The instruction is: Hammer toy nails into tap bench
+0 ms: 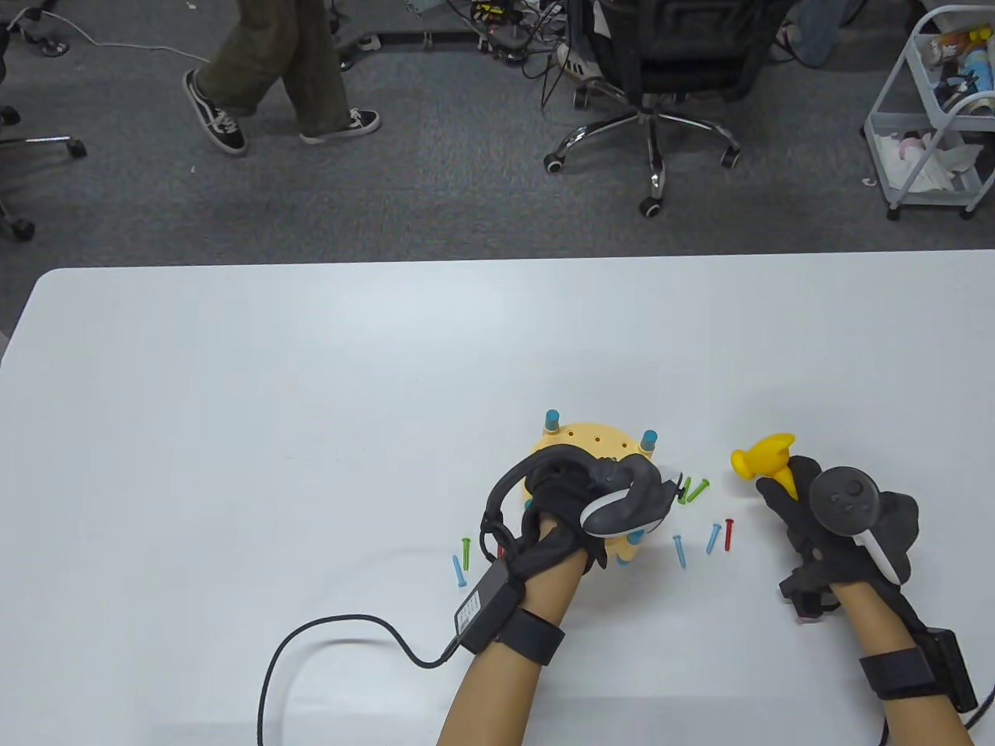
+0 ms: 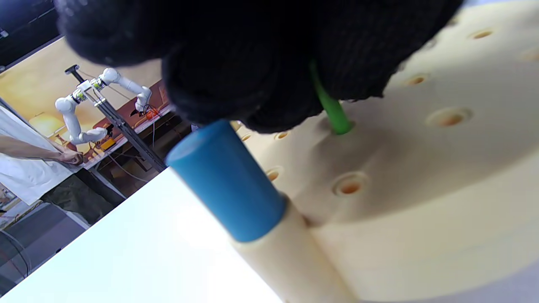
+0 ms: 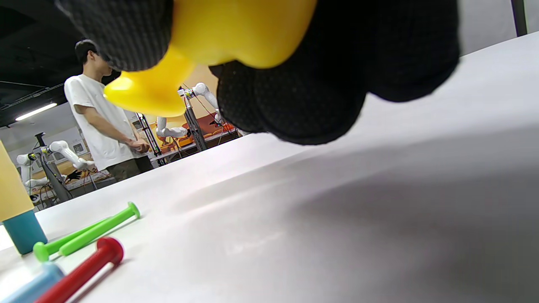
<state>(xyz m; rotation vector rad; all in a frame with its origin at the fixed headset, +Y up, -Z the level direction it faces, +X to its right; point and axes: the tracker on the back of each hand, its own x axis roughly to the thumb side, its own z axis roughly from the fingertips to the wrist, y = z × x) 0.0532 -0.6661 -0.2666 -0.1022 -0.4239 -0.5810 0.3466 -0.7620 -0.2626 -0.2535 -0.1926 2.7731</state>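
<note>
Table view: left hand (image 1: 579, 497) rests over the yellow round tap bench (image 1: 591, 444), which sits on the white desk (image 1: 311, 404) directly under that hand's fingers. What those fingers hold cannot be told here; the tracker covers them. Two blue-capped posts of the bench stand just beyond the fingers. Right hand (image 1: 824, 517), well apart to the right, has its fingers curled round the handle of the yellow toy hammer (image 1: 766, 458), whose head sticks out past the fingers toward the bench. Loose nails lie on the desk between the two hands: a green pair (image 1: 694, 489), two blue nails (image 1: 680, 550) and a red nail (image 1: 728, 535). More nails lie on the other side of the left hand, near the wrist, green (image 1: 466, 552) and blue (image 1: 458, 571).

Left wrist view: gloved fingers (image 2: 236, 63) pinch a green nail (image 2: 332, 109), upright with its tip set in a hole of the bench top (image 2: 421, 139). A blue-capped post (image 2: 227, 181) stands just below the fingers at the bench edge.

Right wrist view: fingers (image 3: 303, 84) wrapped tight round the yellow hammer (image 3: 219, 38), lifted off the desk. Below and to the left of the fingers lie green nails (image 3: 88, 233) and a red nail (image 3: 84, 269), beside a bench leg with a blue foot (image 3: 23, 231).
</note>
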